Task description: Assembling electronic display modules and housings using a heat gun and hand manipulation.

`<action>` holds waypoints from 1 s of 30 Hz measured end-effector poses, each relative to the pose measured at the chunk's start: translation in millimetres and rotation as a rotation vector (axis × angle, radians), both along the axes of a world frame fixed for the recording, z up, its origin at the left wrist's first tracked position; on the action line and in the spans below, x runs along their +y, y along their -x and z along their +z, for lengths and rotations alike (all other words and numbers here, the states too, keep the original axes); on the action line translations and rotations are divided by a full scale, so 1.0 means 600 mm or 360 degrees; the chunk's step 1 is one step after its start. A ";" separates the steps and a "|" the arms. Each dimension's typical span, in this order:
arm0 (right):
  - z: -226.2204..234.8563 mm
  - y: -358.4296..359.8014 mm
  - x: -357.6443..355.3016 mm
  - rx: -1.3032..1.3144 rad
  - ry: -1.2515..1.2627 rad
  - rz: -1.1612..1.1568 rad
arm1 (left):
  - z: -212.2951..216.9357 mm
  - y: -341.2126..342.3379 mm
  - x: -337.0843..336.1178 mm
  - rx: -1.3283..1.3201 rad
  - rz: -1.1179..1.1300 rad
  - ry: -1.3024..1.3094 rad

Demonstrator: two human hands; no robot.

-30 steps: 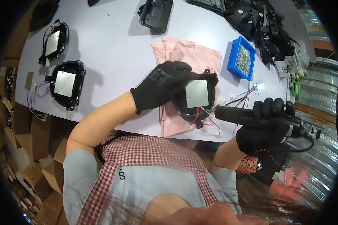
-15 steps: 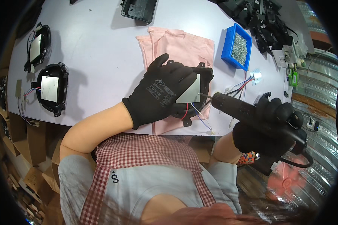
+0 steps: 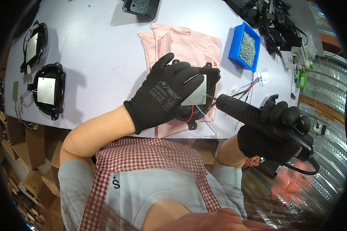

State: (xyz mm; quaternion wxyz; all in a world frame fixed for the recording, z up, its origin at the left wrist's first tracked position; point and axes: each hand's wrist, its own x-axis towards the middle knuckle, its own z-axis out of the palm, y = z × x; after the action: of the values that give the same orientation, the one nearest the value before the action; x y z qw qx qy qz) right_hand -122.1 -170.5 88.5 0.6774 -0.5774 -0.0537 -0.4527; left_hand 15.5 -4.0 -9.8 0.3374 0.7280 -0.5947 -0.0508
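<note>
My gloved left hand (image 3: 165, 90) lies flat across a black plastic housing (image 3: 214, 77) and its silver metal plate (image 3: 196, 97), thumb spread away from the fingers. Much of the housing is hidden under that hand. Red, white and blue wires with a small connector (image 3: 215, 136) trail from the plate's near edge. Beneath the housing is a folded pink cloth (image 3: 191, 44). My gloved right hand (image 3: 260, 144) is wrapped round a black electric screwdriver (image 3: 239, 108). Its thin bit points left and meets the plate near its right edge.
A blue bin (image 3: 232, 52) of small screws stands right of the cloth. Loose wires (image 3: 246, 89) lie nearer. Two similar housings with plates, one at left (image 3: 46, 90) and one behind it (image 3: 32, 48), rest on the table. Black parts (image 3: 264, 19) pile up far right; a black box (image 3: 142, 8) sits at the back.
The view has shifted slightly. Both hands, the screwdriver and the housing keep nearly the same places relative to each other, with the bit still at the plate.
</note>
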 end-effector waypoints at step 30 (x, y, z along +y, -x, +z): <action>0.024 -0.031 -0.031 0.0294 0.0226 0.0812 | -0.002 0.003 -0.001 -0.0046 -0.0014 0.0048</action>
State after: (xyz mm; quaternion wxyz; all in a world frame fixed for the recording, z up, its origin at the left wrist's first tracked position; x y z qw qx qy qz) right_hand -103.5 -188.9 103.1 0.7293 -0.6300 -0.1671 -0.2081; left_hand 13.6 -4.3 -10.7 0.3396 0.7207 -0.6035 -0.0327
